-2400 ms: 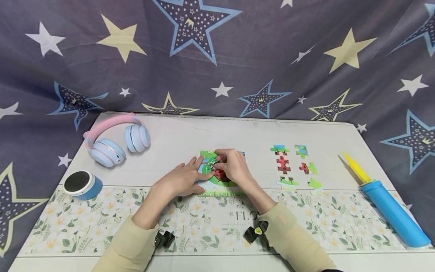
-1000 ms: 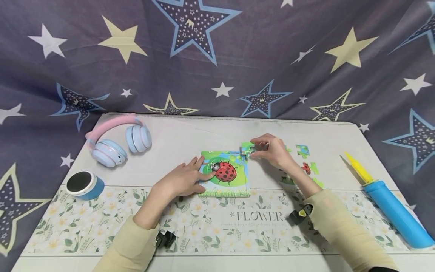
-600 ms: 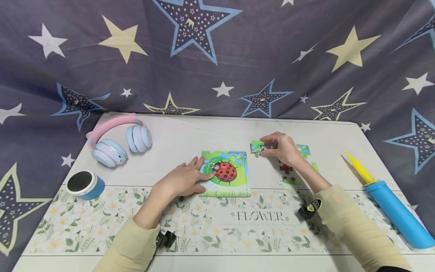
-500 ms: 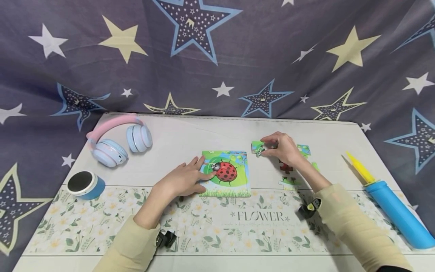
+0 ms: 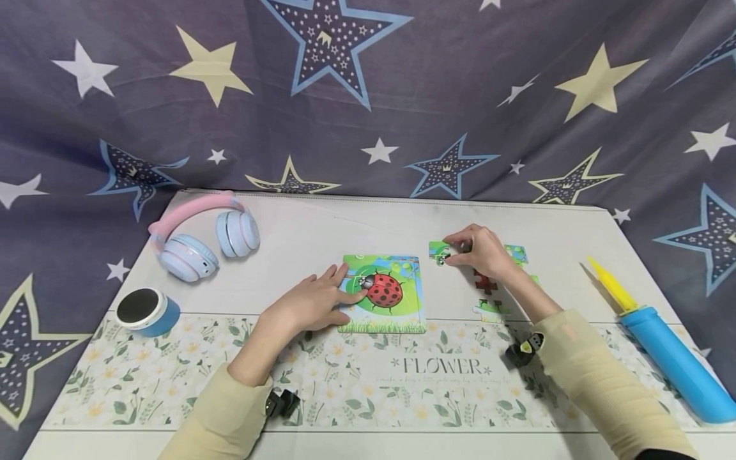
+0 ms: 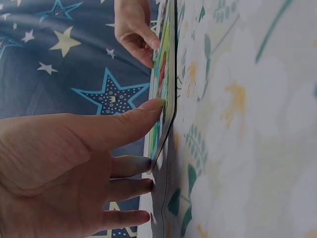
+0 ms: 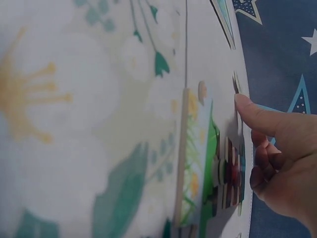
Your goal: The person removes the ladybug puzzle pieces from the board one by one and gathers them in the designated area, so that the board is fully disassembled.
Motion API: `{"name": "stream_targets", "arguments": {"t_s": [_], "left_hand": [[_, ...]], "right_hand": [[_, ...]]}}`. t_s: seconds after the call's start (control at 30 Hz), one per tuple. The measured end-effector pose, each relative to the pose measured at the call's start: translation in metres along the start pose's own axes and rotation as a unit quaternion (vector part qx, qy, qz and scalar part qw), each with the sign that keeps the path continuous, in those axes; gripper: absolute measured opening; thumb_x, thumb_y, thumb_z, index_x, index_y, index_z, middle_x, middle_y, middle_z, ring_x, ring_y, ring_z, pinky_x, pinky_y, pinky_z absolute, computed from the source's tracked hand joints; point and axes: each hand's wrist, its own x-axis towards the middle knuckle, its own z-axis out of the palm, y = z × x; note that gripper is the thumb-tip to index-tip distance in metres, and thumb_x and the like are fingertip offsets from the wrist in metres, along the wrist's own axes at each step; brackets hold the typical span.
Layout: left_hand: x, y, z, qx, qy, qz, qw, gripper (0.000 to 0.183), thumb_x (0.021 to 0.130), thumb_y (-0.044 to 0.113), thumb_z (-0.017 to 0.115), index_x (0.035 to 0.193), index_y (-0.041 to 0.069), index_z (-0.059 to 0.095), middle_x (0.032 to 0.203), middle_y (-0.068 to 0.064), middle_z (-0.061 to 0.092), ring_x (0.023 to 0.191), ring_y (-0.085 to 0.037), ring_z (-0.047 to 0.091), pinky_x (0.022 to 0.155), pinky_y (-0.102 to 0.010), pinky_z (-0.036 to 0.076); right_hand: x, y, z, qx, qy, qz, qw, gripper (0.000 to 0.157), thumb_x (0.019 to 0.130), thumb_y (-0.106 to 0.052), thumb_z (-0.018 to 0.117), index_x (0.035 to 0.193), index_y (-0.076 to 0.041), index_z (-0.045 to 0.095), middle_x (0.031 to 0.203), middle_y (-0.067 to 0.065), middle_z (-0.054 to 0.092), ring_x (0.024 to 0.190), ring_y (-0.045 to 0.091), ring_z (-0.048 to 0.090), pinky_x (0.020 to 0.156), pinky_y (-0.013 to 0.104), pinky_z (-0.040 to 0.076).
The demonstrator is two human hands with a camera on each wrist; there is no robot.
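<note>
A square puzzle board (image 5: 382, 319) with a ladybug picture lies on the table. My left hand (image 5: 307, 305) rests spread at its left edge; in the left wrist view the thumb (image 6: 143, 113) touches the board's edge. To the board's right, my right hand (image 5: 482, 252) pinches a green puzzle piece (image 5: 438, 249) between thumb and fingers, low at the table surface. Its right side is partly hidden by the fingers. Near that hand lie a red piece (image 5: 485, 281), a green and white piece (image 5: 490, 311) and a blue-green piece (image 5: 516, 253); others are partly covered by the forearm.
Pink and blue headphones (image 5: 201, 236) and a blue round container with a dark top (image 5: 149, 313) stand at the left. A blue pump with a yellow nozzle (image 5: 669, 358) lies at the right. A star-patterned cloth (image 5: 276, 115) hangs behind the table.
My right hand has moved right, off the board, carrying the green piece to the table beside the other pieces. The ladybug picture is uncovered. My left hand has stayed at the board's edge.
</note>
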Motion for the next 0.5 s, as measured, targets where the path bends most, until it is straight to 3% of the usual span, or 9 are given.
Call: {"name": "stream_targets", "arguments": {"t_s": [0.33, 0.5], "left_hand": [[-0.0007, 0.0026, -0.0019, 0.006, 0.01, -0.003, 0.9999, 0.059, 0.101, 0.031, 0.066, 0.156, 0.031, 0.045, 0.171, -0.026, 0.011, 0.159, -0.044, 0.019, 0.128, -0.062, 0.023], [-0.0018, 0.0037, -0.0021, 0.01, 0.022, -0.002, 0.9997, 0.057, 0.1, 0.032, 0.068, 0.153, 0.03, 0.05, 0.17, -0.027, 0.015, 0.157, -0.045, 0.022, 0.128, -0.061, 0.023]], "right_hand": [[-0.0006, -0.0001, -0.0039, 0.012, -0.004, -0.003, 1.0, 0.045, 0.085, -0.014, 0.085, 0.128, -0.007, 0.073, 0.108, 0.016, 0.067, 0.084, 0.024, 0.052, 0.069, 0.033, 0.042], [-0.001, -0.0044, -0.0065, 0.046, 0.023, -0.001, 0.999, 0.045, 0.089, -0.013, 0.082, 0.132, -0.006, 0.071, 0.112, 0.018, 0.069, 0.092, 0.027, 0.055, 0.071, 0.029, 0.044]]}}
